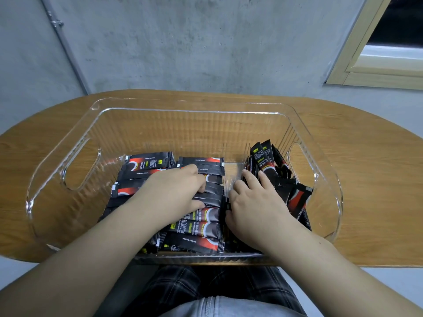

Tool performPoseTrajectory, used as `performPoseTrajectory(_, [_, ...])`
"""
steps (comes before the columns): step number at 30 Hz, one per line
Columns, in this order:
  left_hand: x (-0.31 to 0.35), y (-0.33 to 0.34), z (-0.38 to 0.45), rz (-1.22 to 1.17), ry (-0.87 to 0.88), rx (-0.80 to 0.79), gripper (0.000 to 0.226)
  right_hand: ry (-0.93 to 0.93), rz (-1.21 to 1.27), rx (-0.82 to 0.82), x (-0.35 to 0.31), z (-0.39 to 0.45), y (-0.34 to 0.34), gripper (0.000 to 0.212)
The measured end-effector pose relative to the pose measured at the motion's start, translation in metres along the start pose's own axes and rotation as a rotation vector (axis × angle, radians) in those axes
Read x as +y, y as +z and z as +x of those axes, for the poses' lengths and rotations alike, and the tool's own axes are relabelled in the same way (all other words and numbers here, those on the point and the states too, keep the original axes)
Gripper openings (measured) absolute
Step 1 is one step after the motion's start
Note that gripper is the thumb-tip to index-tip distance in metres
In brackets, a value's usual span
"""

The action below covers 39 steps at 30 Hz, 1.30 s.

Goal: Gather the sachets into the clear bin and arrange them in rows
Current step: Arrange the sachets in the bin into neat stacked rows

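A clear plastic bin with handle cut-outs stands on the wooden table. Inside lie several black-and-red coffee sachets. Two flat rows of sachets fill the bin's left and middle floor. A loose bunch of sachets leans upright against the right wall. My left hand rests palm down on the middle row, fingers bent over the sachets' right ends. My right hand lies flat beside it, fingers straight and touching the leaning bunch. Whether either hand holds a sachet is hidden.
The oval wooden table extends left and right of the bin. A grey concrete wall rises behind it, with a window frame at the upper right. My lap is below the table's near edge.
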State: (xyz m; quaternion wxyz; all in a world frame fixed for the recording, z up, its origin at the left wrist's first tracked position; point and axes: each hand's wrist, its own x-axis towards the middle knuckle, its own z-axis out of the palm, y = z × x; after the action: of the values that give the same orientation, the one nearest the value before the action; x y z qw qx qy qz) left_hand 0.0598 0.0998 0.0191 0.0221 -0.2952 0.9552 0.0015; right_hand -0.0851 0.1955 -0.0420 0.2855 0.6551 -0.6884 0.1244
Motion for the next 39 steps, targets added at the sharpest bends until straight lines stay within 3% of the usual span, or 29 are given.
performPoseTrajectory(11, [-0.051,0.002,-0.015,-0.036,-0.143,0.015,0.038,-0.029,-0.028,-0.056,0.001,-0.001,0.000,0.038])
performPoseTrajectory(25, [-0.057,0.008,-0.018,0.032,-0.178,0.086,0.032,-0.019,0.015,-0.094,-0.001,0.002,-0.003,0.034])
performPoseTrajectory(32, [-0.033,-0.001,-0.011,-0.099,-0.005,0.025,0.032,-0.015,0.021,-0.104,-0.001,0.002,-0.004,0.034])
performPoseTrajectory(39, [-0.021,0.005,-0.005,-0.032,0.060,-0.029,0.031,0.011,0.050,-0.159,-0.002,0.003,-0.007,0.035])
